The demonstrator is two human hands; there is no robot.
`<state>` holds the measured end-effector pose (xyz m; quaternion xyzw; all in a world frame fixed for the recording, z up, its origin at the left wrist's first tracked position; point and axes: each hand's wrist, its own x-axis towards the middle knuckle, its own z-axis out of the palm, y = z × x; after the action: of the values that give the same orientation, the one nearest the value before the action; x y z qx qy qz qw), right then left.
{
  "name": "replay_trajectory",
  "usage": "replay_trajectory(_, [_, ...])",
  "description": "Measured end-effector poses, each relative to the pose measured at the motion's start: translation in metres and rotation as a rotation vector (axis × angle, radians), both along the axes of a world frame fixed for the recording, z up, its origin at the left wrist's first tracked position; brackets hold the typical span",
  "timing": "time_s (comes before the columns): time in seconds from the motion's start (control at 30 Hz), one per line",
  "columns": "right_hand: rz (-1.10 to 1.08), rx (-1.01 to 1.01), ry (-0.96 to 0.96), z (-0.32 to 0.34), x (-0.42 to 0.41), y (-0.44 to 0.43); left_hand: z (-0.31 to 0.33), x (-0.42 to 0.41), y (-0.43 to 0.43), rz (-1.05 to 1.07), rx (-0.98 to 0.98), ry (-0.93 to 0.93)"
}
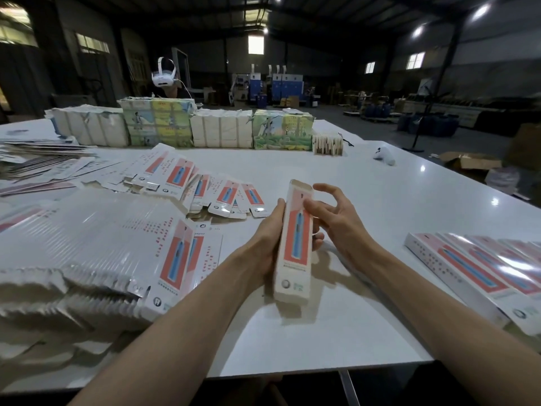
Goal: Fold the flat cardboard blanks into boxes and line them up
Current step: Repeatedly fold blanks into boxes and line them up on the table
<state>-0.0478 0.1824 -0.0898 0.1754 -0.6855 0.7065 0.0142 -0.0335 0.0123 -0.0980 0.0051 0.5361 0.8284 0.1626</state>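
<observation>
Centre frame: left hand [268, 238] gripped a squared-up box [294, 253]; right hand [332, 219] loose, thumb on its face. Far end looked open; tucking probably next, then the lower-right row [483, 268].

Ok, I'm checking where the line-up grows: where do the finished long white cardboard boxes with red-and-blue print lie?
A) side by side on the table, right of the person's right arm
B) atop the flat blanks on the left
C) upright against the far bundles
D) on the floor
A: the finished long white cardboard boxes lie side by side on the white table, right of the right hand and the held box.
</observation>
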Motion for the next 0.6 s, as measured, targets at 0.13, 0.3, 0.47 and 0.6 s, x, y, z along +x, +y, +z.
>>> replay_trajectory(0.13, [-0.064,0.05,0.02,0.0,-0.003,0.005,-0.001,0.0,0.007,0.207,-0.239,0.217])
replay_trajectory(0.3, [-0.104,0.097,0.091,0.001,-0.002,0.005,0.004,0.006,0.008,0.181,-0.25,0.379])
replay_trajectory(0.47, [-0.086,0.077,0.146,0.006,0.004,0.005,0.006,0.012,0.01,0.018,-0.329,0.408])
replay_trajectory(0.6, [-0.064,0.112,0.15,0.009,0.007,0.004,0.006,0.009,0.01,0.017,-0.399,0.378])
